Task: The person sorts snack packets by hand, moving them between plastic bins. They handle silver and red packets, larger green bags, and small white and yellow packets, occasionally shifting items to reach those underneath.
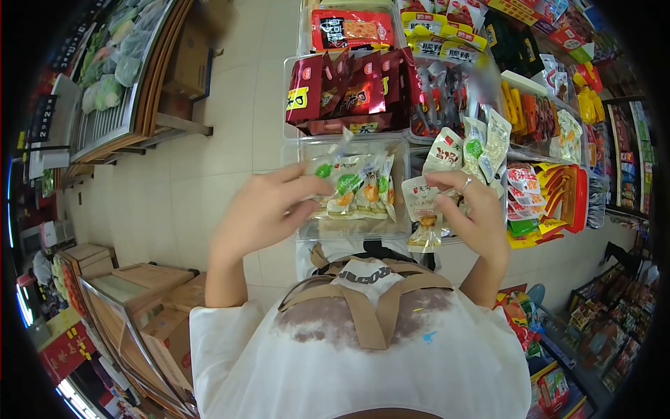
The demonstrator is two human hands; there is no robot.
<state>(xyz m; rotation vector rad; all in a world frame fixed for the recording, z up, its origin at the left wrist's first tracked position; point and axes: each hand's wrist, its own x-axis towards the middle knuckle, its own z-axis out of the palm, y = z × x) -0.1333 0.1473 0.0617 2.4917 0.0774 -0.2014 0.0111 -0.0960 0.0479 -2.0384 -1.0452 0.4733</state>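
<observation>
My left hand (269,206) is over the left part of a clear plastic bin (401,150), fingers bent around a small packet with a green mark (324,170). Beneath and beside it, several pale snack packets (363,187) stand in the bin. To the right, my right hand (478,216) pinches the upper edge of a beige packet (421,200) between thumb and fingers; a brown piece shows through its lower part. Just behind this hand, more white packets (447,150) stick up from the neighbouring bin. A ring is on a right-hand finger.
Dark red packets (370,80) fill a bin beyond. Orange and yellow packets (551,195) sit in a red container at right. A vegetable rack (115,105) is at upper left, and a wooden crate (132,283) at lower left.
</observation>
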